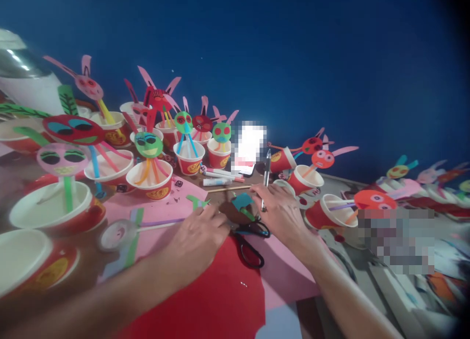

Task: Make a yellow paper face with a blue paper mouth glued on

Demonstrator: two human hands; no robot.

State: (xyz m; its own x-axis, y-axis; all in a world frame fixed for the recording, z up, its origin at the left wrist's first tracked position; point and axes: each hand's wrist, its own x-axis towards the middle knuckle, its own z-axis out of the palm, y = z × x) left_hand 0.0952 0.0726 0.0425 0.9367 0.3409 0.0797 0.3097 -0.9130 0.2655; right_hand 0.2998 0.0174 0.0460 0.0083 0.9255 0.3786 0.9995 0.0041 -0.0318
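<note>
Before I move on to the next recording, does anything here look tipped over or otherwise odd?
Yes. Beyond the right hand, one red cup looks tipped onto its side, its mouth facing rightward, while the neighbouring cup in front of it has its mouth facing up.

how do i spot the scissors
Find the large red paper sheet at the bottom centre. At its upper right, between the left hand and right hand, are the scissors. Two black loop handles distinguish them from the blue paper scrap beyond.
</note>
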